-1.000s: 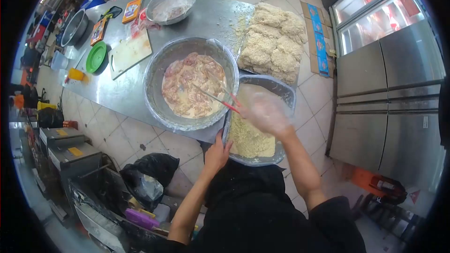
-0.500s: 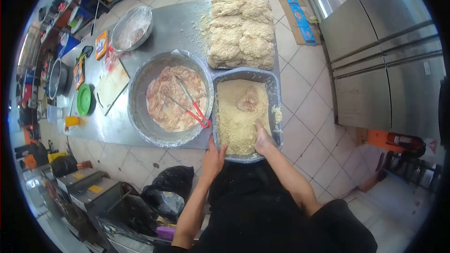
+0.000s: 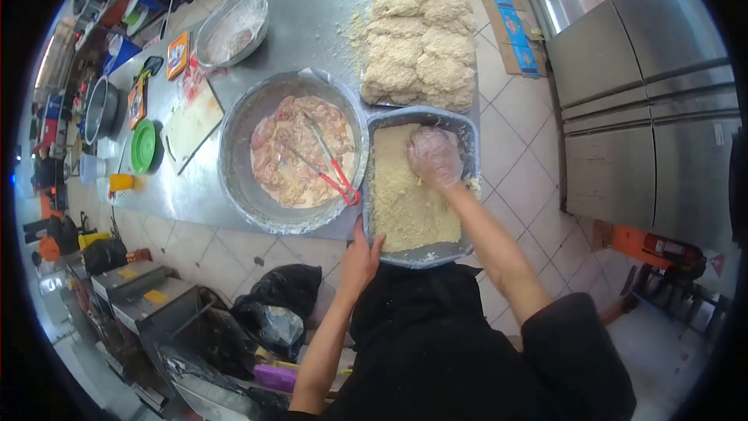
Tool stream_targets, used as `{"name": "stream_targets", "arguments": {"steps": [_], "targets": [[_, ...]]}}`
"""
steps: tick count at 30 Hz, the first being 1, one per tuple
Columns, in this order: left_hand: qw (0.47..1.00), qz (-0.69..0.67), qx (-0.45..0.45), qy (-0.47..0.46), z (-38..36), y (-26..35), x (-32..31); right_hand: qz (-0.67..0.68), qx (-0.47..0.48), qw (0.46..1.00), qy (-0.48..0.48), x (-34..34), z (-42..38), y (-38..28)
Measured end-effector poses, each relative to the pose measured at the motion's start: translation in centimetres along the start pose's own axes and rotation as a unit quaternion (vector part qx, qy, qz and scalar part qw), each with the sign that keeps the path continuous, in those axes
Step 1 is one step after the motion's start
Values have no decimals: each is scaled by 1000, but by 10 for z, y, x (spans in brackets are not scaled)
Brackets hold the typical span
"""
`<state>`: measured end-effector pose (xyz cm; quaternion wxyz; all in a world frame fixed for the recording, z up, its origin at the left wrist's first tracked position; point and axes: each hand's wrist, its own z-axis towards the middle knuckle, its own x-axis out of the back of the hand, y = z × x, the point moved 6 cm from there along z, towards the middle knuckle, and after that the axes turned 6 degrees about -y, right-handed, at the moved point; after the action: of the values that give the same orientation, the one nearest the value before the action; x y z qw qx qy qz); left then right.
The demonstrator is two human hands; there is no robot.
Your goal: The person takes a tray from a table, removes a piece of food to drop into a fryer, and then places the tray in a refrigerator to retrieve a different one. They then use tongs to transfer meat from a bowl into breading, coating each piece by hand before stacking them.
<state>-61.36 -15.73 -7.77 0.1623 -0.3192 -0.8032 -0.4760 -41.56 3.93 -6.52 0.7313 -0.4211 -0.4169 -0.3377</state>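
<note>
Crumb tub [image 3: 425, 255] braced for one-handed coating

Left hand [image 3: 360, 263], fingers parted and gripping nothing, rests against the tub's near-left corner, presumably steadying it. Gloved right hand [image 3: 434, 157] presses crumbs [image 3: 409, 214] inside the tub, fingers bunched; whether they hold anything cannot be told. Left of the tub, tongs [image 3: 340, 182] lean in raw meat [image 3: 273, 144], handles tubward, apparently for easy reach.

The person wears a plain black top [image 3: 460, 366]. Beside its torso, the right sleeve [image 3: 573, 343] is short, loose and wide. Beyond it, a thin, translucent plastic glove seems to cover the right hand [image 3: 435, 157]; the left hand [image 3: 360, 259] is bare.
</note>
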Motion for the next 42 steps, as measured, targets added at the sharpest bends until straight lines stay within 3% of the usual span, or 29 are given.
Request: {"name": "stream_targets", "arguments": {"steps": [1, 3, 4, 16, 18, 19, 21, 22, 24, 25, 27, 28, 30, 31, 33, 34, 36, 40, 42], "targets": [[1000, 23, 16, -11, -1, 0, 0, 5, 2, 1000, -8, -2, -4, -3], [998, 36, 41, -26, -2, 1, 1, 25, 5, 990, -136, -16, -13, -4], [999, 29, 37, -23, -3, 3, 2, 24, 10, 988, -150, -16, -19, -10], [999, 18, 32, 11, 0, 6, 10, 14, -22, 985, -170, -26, -5, -10], [999, 28, 29, 7, -3, 7, 7, 50, -257, 920, -291, -52, -22, 22], [999, 26, 22, 19, -1, 1, 2, 47, -248, 923, -290, -42, -14, 24], [999, 18, 26, 26, -1, 2, 3, -3, -212, 839, -501, -25, -17, 20], [999, 16, 27, 26, -3, 2, 2, -5, -210, 838, -504, -9, -14, 15], [999, 14, 23, 30, -2, 0, 0, -57, -77, 752, -652, 5, -25, -4], [999, 13, 17, 32, -1, -2, 0, -57, -79, 754, -650, 7, -37, -2], [999, 21, 12, 26, 0, -5, -2, 31, -7, 874, -484, 14, -44, -6], [999, 24, 13, 20, 1, -5, -2, 29, -5, 877, -480, 11, -43, 2], [1000, 20, 12, 20, -1, -1, 2, 234, -63, 832, -498, 7, -44, 12], [1000, 16, 15, 14, -1, 2, 3, 232, -62, 834, -497, 13, -38, 12], [1000, 15, 17, 12, -2, 4, 4, 315, -115, 849, -408, 36, -20, 10], [1000, 14, 21, 11, -2, 4, 5, 314, -116, 849, -408, 35, -20, 9], [1000, 15, 17, 14, -2, 2, 3, 258, -102, 929, -244, 51, -8, 12], [999, 21, 26, 9, -1, 0, 2, 195, -95, 956, -200, 63, -21, -26], [999, 19, 28, 9, -1, -1, 3, 100, -20, 990, -95, 73, -33, -44]]}}
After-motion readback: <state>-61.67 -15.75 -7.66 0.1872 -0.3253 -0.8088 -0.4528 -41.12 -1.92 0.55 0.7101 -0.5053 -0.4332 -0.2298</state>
